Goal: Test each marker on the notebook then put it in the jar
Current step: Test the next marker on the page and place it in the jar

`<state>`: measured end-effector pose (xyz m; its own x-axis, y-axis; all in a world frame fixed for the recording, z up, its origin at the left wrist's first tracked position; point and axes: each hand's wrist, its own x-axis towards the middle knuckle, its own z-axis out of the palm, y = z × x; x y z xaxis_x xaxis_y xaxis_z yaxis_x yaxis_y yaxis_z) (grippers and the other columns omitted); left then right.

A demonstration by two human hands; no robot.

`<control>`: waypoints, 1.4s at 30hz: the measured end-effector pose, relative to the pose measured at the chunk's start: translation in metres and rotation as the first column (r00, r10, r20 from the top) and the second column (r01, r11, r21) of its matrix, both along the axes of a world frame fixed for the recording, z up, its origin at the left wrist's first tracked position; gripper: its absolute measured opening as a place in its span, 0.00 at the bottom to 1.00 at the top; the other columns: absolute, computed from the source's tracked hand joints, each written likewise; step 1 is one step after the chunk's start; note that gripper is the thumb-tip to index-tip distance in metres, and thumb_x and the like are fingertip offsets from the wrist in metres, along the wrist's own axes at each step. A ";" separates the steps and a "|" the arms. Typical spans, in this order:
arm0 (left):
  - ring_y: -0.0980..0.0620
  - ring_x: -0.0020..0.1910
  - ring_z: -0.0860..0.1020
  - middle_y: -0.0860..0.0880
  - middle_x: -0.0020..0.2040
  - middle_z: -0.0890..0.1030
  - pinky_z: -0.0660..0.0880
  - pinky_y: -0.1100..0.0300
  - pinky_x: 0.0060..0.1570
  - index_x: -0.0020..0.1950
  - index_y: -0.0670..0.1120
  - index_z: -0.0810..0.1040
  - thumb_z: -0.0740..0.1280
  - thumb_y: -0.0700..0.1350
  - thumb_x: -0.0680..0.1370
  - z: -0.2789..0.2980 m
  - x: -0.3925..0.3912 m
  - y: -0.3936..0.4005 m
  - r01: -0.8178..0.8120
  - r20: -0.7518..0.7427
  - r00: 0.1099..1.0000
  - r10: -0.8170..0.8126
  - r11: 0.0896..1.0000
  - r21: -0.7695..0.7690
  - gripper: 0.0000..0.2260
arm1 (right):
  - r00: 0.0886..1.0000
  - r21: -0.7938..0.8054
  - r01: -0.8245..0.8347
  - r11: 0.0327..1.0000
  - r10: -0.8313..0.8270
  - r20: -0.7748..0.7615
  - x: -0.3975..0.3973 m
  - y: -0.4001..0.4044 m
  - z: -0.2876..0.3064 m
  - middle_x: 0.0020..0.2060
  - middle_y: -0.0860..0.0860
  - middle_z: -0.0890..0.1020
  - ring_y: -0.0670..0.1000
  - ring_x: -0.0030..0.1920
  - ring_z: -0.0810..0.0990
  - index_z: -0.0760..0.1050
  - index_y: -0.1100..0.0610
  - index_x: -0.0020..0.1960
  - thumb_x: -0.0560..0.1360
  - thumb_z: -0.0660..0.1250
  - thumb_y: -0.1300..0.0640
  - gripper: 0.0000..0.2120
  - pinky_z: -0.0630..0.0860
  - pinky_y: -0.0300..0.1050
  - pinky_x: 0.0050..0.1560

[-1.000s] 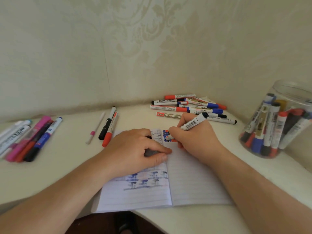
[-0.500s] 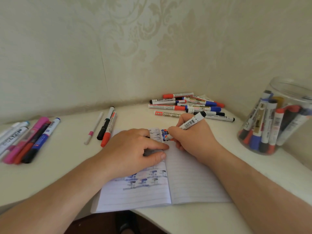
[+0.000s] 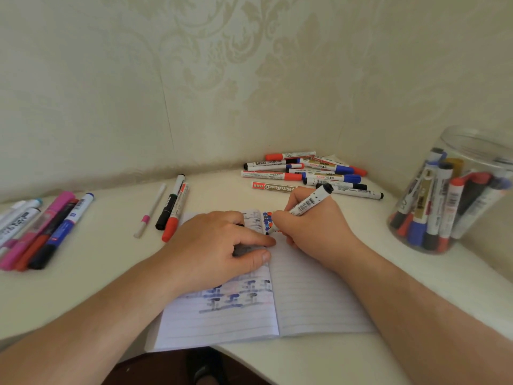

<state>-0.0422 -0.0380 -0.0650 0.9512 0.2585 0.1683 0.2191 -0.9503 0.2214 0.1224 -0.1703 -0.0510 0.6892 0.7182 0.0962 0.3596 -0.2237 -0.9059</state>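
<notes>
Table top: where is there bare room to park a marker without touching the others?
Bare table lies between the left marker bunch and the three pens beside the notebook, and between notebook and jar. The back corner pile is crowded.

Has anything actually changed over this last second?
Hardly anything. The right hand still grips the marker with its tip on the notebook by the coloured dots. The left hand still presses the left page. The jar and loose markers stayed put.
</notes>
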 end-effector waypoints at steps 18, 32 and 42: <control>0.66 0.43 0.70 0.61 0.41 0.71 0.60 0.66 0.36 0.67 0.77 0.72 0.49 0.74 0.75 0.000 -0.002 -0.002 0.002 0.026 1.000 -0.002 1.000 -0.007 0.23 | 1.000 -0.018 0.003 1.000 -0.002 0.024 0.001 0.003 -0.002 0.27 0.55 0.77 0.50 0.24 0.77 0.69 0.56 0.35 0.71 0.73 0.61 0.13 0.68 0.39 0.25; 0.65 0.43 0.70 0.61 0.42 0.71 0.62 0.64 0.37 0.68 0.77 0.71 0.48 0.74 0.75 -0.001 -0.001 -0.002 0.005 0.005 1.000 -0.005 1.000 -0.010 0.24 | 1.000 -0.034 -0.009 0.999 0.009 -0.004 0.003 0.001 -0.001 0.28 0.55 0.78 0.51 0.27 0.74 0.70 0.60 0.37 0.72 0.72 0.61 0.11 0.70 0.43 0.28; 0.57 0.41 0.77 0.57 0.46 0.81 0.76 0.47 0.49 0.64 0.66 0.62 0.60 0.48 0.85 -0.001 -0.006 0.002 -0.047 0.152 0.983 0.105 0.938 -0.343 0.14 | 0.803 0.404 0.033 0.914 0.216 -0.555 0.020 -0.011 0.022 0.32 0.53 0.73 0.48 0.28 0.68 0.77 0.53 0.41 0.81 0.68 0.65 0.12 0.62 0.38 0.24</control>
<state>-0.0479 -0.0360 -0.0665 0.8927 0.3980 0.2115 0.2209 -0.7954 0.5643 0.1427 -0.1815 -0.0292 0.6346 0.7725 -0.0225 -0.2572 0.1836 -0.9488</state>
